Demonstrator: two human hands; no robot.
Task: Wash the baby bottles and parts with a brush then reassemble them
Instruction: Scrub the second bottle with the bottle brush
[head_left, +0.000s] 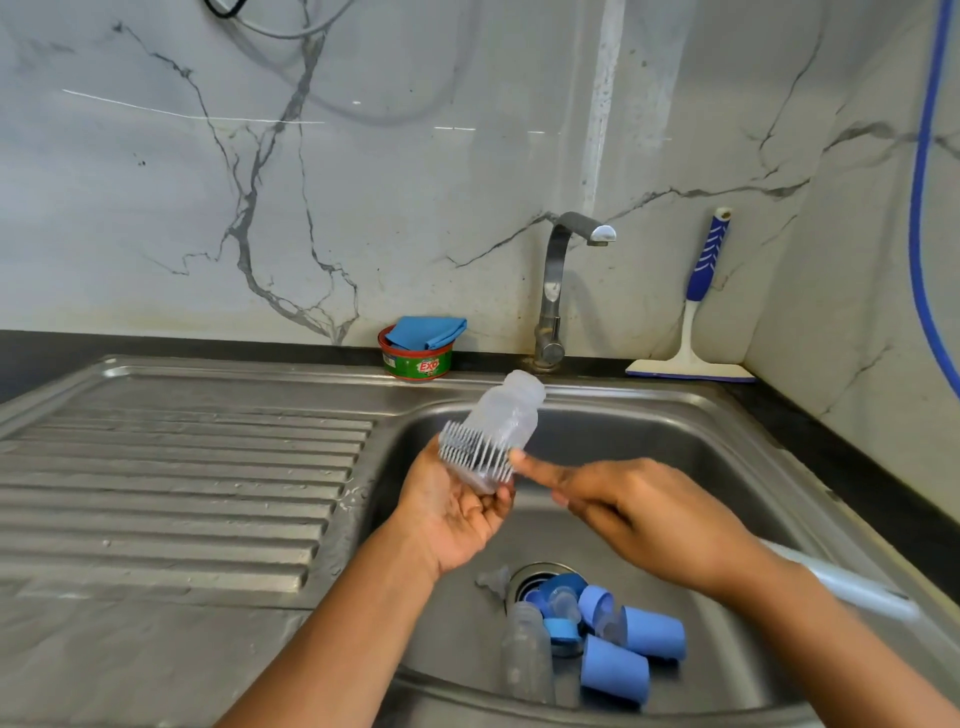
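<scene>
Left hand (451, 512) cradles bottle (508, 413); right hand (649, 514) holds brush (471, 450) against it.

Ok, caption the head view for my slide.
Left hand holds a clear baby bottle over the sink; right hand presses a brush against it.

Left hand (452, 512) holds bottle (506, 415); right hand (641, 514) holds brush (475, 454) against it, over sink (675, 441).

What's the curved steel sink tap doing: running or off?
Off. No water falls from the curved steel sink tap into the stainless basin.
</scene>
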